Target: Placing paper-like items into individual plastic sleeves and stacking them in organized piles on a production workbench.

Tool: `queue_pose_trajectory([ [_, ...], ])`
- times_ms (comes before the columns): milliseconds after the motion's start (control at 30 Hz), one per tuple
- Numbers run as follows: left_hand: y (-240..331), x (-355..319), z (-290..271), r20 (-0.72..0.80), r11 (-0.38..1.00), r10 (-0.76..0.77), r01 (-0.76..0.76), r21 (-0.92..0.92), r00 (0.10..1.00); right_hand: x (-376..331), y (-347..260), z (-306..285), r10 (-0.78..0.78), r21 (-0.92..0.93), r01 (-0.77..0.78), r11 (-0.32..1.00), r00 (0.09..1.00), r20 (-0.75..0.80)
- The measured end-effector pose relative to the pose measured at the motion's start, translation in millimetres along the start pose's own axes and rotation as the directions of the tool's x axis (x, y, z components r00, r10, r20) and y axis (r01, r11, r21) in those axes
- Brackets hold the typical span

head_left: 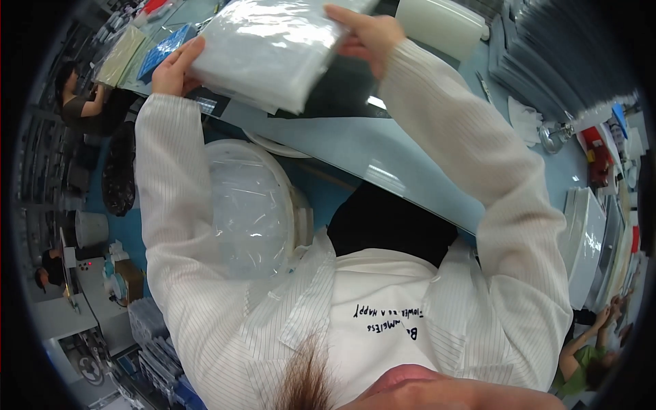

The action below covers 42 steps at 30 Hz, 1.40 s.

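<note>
Both of my hands hold up a stack of clear plastic bags over the light blue table. My left hand grips the stack's left edge. At the stack's upper right edge, my right hand has its fingers over the top. Both arms are in white striped sleeves. The stack is tilted and hides part of the dark mat beneath it.
A round white bin lined with clear plastic stands below the table edge by my left arm. Flat blue and greenish packs lie at the far left. Grey stacked sheets sit at the right. Other people are seated at the left and lower right.
</note>
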State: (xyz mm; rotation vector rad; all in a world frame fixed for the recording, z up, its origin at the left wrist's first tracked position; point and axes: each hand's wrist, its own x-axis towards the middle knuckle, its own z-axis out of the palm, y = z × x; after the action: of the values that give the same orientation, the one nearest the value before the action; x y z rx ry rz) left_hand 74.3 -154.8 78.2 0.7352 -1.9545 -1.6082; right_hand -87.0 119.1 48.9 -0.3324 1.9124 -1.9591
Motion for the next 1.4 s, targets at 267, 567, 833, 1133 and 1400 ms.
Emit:
queue_pose_trajectory([
  [267, -39, 79, -12, -0.152, 0.972, -0.168, 0.139, -0.187, 0.974, 69, 17, 68, -0.037, 0.093, 0.033, 0.995, 0.999, 0.04],
  [567, -60, 70, -26, -0.167, 0.982, -0.16, 0.141, -0.122, 0.973, 70, 29, 74, -0.028, -0.07, 0.035, 0.997, 0.995, 0.091],
  [833, -56, 61, -14, -0.245, 0.996, -0.088, 0.078, -0.049, 0.965, 76, 32, 72, -0.069, -0.091, 0.077, 0.993, 0.994, 0.088],
  [1133, -91, 61, -52, -0.531, 0.855, 0.463, -0.199, 0.48, 0.71, 50, 25, 86, 0.008, 0.088, -0.013, 0.996, 0.999, 0.053],
  [1400, -173, 68, -44, -0.35, 0.973, 0.178, -0.218, -0.076, 0.919, 58, 28, 93, 0.004, 0.137, -0.01, 0.99, 0.999, 0.041],
])
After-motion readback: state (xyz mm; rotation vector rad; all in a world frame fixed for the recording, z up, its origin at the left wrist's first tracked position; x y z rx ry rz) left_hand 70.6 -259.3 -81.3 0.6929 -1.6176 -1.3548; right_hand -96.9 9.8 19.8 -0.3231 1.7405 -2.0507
